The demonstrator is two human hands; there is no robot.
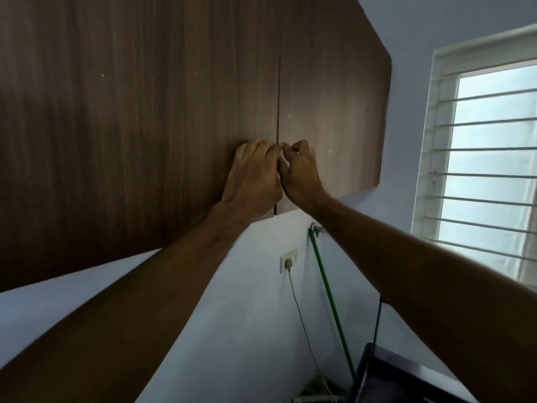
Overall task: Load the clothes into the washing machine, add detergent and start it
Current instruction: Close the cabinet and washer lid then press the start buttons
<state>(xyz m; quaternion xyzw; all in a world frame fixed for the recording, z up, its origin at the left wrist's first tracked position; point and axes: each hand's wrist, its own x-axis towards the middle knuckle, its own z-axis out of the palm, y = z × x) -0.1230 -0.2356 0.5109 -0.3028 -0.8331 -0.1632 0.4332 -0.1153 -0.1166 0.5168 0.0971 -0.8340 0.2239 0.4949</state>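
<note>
fingertips (279, 148) hidden at door seam (279, 106)

Dark brown, vertically grained wooden wall cupboard (145, 112) at twelve o'clock; pale blue painted wall (232, 315) at six; green slanted pole (331, 298); white-framed barred window (479, 158) at three.

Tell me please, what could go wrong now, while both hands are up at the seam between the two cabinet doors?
1. The left hand and the right hand have their fingers curled at the narrow seam between the wooden cabinet doors; the fingertips may slip or get pinched.
2. If the doors swing open suddenly, they could come toward the face, since the view is close below them.
3. Whatever is stored inside is hidden and might fall out.
</note>
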